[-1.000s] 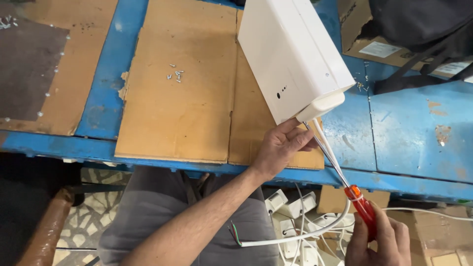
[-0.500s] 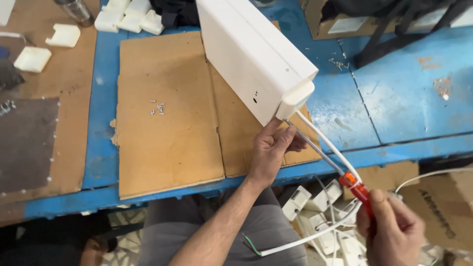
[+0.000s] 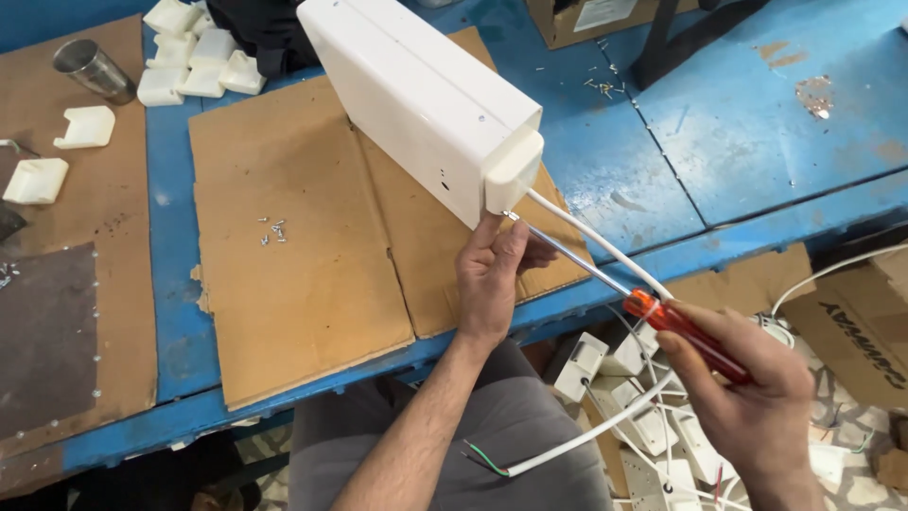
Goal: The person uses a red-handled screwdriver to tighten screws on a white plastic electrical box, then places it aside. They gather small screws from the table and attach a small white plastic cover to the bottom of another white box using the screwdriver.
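A long white plastic housing (image 3: 416,99) stands tilted on brown cardboard (image 3: 284,237) on the blue bench, its capped end toward me. My left hand (image 3: 494,274) reaches up under that end; its fingers touch the cap's lower edge at the screwdriver tip. My right hand (image 3: 747,378) grips the red handle of a screwdriver (image 3: 662,312), whose metal shaft runs up-left to the cap's underside. A white cable (image 3: 605,251) leaves the cap, passes the handle and ends near my lap with bared coloured wires.
Several small screws (image 3: 271,232) lie on the cardboard. White plastic caps (image 3: 189,66) and a metal cup (image 3: 90,71) sit at the far left. A dark mat (image 3: 43,331) covers the left board. White boxes with cables (image 3: 643,416) and a cardboard carton (image 3: 851,331) lie on the floor.
The view has shifted so the housing sits further left and the caps and cup show. Both hands keep their hold; the screwdriver tip stays at the cap's underside.
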